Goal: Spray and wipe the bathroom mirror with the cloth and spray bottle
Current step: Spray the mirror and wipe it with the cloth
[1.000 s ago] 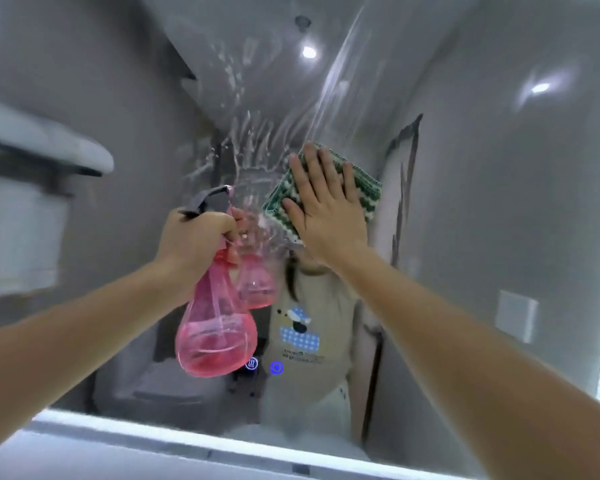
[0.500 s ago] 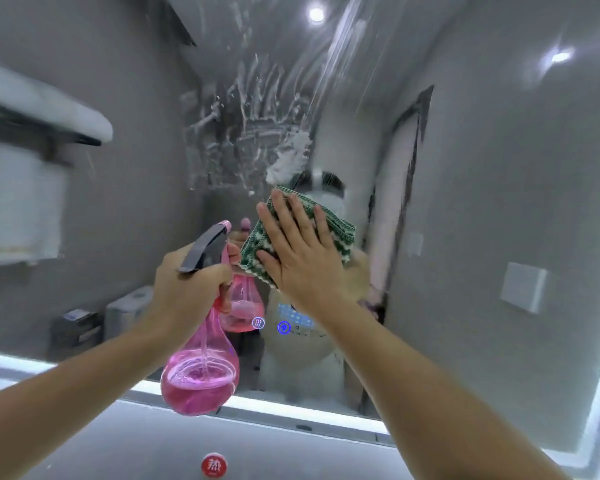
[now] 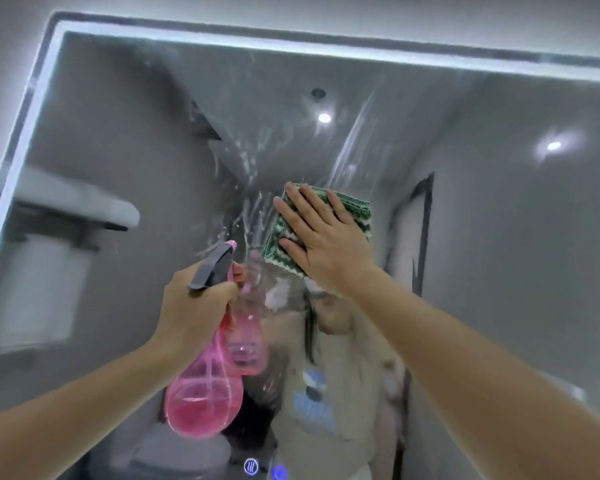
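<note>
The bathroom mirror (image 3: 118, 133) fills the view, with a lit white strip along its top and left edges. White foamy streaks (image 3: 246, 188) run down its middle. My right hand (image 3: 323, 237) presses a green and white cloth (image 3: 355, 207) flat against the glass, fingers straight and spread. My left hand (image 3: 194, 306) grips the neck of a pink spray bottle (image 3: 205, 393) with a grey trigger head, held close to the glass, left of the cloth. Pink liquid sits in the bottle's round base.
The mirror reflects a person in a beige shirt, a wall shelf with a towel at the left, ceiling lights and a doorway. Two small blue touch icons (image 3: 252, 465) glow at the mirror's lower middle.
My right hand has slid the cloth up the mirror from the lower position. The view has tilted up, showing the mirror's top edge. The bottle has risen with my left hand.
</note>
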The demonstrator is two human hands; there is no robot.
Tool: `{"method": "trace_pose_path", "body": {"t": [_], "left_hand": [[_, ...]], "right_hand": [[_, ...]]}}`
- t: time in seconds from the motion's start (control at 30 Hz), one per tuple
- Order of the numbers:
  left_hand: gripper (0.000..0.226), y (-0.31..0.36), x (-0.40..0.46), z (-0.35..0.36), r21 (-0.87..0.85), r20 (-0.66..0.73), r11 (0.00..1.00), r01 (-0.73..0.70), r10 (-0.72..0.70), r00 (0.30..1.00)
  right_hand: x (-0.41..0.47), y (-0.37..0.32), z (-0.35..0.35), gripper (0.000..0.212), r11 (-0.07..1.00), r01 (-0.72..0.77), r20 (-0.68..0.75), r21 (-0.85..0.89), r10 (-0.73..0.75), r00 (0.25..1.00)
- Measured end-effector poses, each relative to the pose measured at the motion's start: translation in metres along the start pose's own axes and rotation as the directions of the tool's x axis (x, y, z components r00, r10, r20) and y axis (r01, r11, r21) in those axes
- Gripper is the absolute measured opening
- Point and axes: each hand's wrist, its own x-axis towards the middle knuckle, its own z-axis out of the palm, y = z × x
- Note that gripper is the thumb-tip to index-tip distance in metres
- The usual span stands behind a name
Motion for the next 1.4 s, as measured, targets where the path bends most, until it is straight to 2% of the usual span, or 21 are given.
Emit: {"method": "trace_pose_path", "body": {"t": [0.07, 0.13, 0.33, 0.43, 0.5, 0.7, 0.83, 0.9, 1.2, 1.4], "left_hand": [[0.019, 0.016, 0.016, -0.004, 0.035, -0.015, 0.999, -0.038, 0.039, 0.999], [0.027, 0.029, 0.035, -0.008, 0.067, -0.034, 0.993, -0.095, 0.097, 0.995], [0.022, 0.06, 0.089, -0.017, 0.028, -0.053, 0.987, -0.161, 0.163, 0.985], [0.023, 0.073, 0.112, -0.023, 0.036, -0.043, 0.977, -0.212, 0.213, 0.976], [0.031, 0.078, 0.124, -0.026, 0.047, -0.028, 0.965, -0.257, 0.258, 0.966], [0.021, 0.091, 0.142, -0.028, 0.014, -0.03, 0.951, -0.308, 0.308, 0.951], [0.026, 0.08, 0.137, -0.029, -0.016, -0.031, 0.966, -0.26, 0.259, 0.965], [0.021, 0.072, 0.127, -0.03, -0.002, -0.046, 0.973, -0.231, 0.231, 0.972], [0.024, 0.018, 0.045, -0.058, 0.042, -0.095, 0.993, -0.108, 0.112, 0.989], [0.02, -0.02, -0.015, -0.066, 0.15, -0.017, 0.989, 0.006, -0.004, 1.0]], "right_hand": [[0.033, 0.017, -0.009, 0.059, 0.999, -0.053, 0.033, 0.005, 0.053, 0.998], [0.065, 0.033, -0.016, 0.058, 0.991, -0.135, 0.062, 0.017, 0.133, 0.989], [0.147, 0.074, -0.027, 0.058, 0.948, -0.314, 0.028, 0.047, 0.313, 0.949], [0.178, 0.093, -0.034, 0.058, 0.937, -0.345, 0.009, 0.062, 0.345, 0.939], [0.192, 0.105, -0.036, 0.058, 0.929, -0.364, 0.002, 0.067, 0.365, 0.931], [0.206, 0.114, -0.04, 0.058, 0.917, -0.394, -0.004, 0.062, 0.395, 0.919], [0.192, 0.088, -0.037, 0.059, 0.91, -0.409, 0.012, 0.065, 0.409, 0.913], [0.181, 0.064, -0.033, 0.059, 0.926, -0.371, 0.024, 0.068, 0.37, 0.929], [0.089, -0.048, -0.008, 0.06, 0.97, -0.229, 0.075, 0.082, 0.223, 0.972], [0.018, -0.107, 0.009, 0.06, 0.981, -0.169, 0.095, 0.099, 0.16, 0.982]]}}
